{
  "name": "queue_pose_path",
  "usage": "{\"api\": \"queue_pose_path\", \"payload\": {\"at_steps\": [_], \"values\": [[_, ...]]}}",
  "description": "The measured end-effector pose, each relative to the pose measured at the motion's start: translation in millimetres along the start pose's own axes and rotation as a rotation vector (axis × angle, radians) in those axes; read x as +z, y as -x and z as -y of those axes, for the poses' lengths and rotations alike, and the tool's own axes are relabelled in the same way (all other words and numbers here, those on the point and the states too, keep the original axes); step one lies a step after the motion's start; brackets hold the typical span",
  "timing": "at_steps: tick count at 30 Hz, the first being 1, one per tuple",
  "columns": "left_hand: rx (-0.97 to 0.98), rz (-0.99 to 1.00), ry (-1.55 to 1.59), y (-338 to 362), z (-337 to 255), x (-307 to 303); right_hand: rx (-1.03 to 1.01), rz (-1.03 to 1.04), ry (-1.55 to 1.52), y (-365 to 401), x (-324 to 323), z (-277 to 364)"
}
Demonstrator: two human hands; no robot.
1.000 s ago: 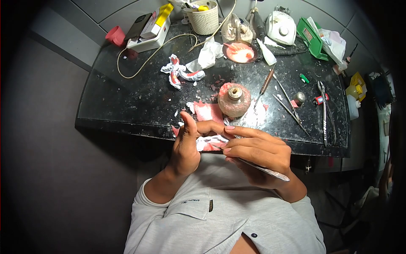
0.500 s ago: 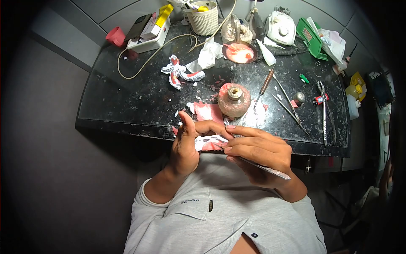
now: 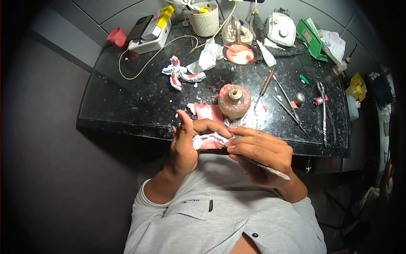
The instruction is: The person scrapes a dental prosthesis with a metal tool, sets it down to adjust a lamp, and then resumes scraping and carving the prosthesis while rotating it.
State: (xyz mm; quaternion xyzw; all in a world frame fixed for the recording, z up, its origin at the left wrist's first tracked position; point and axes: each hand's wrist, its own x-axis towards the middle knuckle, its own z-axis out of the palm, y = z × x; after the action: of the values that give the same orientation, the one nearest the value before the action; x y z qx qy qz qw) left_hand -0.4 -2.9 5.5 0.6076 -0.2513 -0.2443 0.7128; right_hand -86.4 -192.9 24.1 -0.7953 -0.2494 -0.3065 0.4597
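Note:
Just in front of the bench's near edge, my left hand (image 3: 185,146) grips a white and pink moulded piece (image 3: 210,143), its thumb raised. My right hand (image 3: 264,154) is closed around a thin metal tool (image 3: 272,170), whose flat end sticks out toward the lower right. The tool's other end is hidden by the fingers at the piece. Beyond the hands stands a round glass burner (image 3: 234,101), beside a pink wax sheet (image 3: 209,113). More white and pink pieces (image 3: 179,74) lie farther back on the left.
The black bench (image 3: 139,101) holds a pan of pink wax (image 3: 240,53), a brown-handled tool (image 3: 266,83), metal tools (image 3: 292,112), pliers (image 3: 324,114) and a red lighter (image 3: 321,100). Behind are a white basket (image 3: 205,23), a white device (image 3: 281,28) and a green bin (image 3: 311,38).
The fingers of both hands and the held piece have shifted slightly. Both grips look the same.

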Motion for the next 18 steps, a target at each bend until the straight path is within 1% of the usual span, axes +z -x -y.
{"api": "queue_pose_path", "payload": {"at_steps": [2,9,11,15,17,18], "values": [[-0.005,-0.023,0.046,-0.2,0.3,0.0,0.001,-0.003,0.0,0.5,0.1,-0.7],[0.005,-0.025,0.015,0.2,2.5,-3.4,0.009,0.003,0.012,1.6,0.6,-1.0],[-0.044,-0.052,0.13,0.6,3.3,-1.7,0.012,-0.002,0.036,1.8,2.7,-1.3],[-0.121,-0.099,0.208,0.3,3.8,-0.9,-0.028,-0.004,0.043,7.6,7.0,-9.4],[-0.202,-0.12,0.353,0.1,5.6,-2.5,-0.032,0.0,0.027,7.4,8.6,-10.1],[-0.201,-0.12,0.353,-0.3,5.3,-1.6,-0.033,0.0,0.027,7.7,9.2,-10.2]]}}
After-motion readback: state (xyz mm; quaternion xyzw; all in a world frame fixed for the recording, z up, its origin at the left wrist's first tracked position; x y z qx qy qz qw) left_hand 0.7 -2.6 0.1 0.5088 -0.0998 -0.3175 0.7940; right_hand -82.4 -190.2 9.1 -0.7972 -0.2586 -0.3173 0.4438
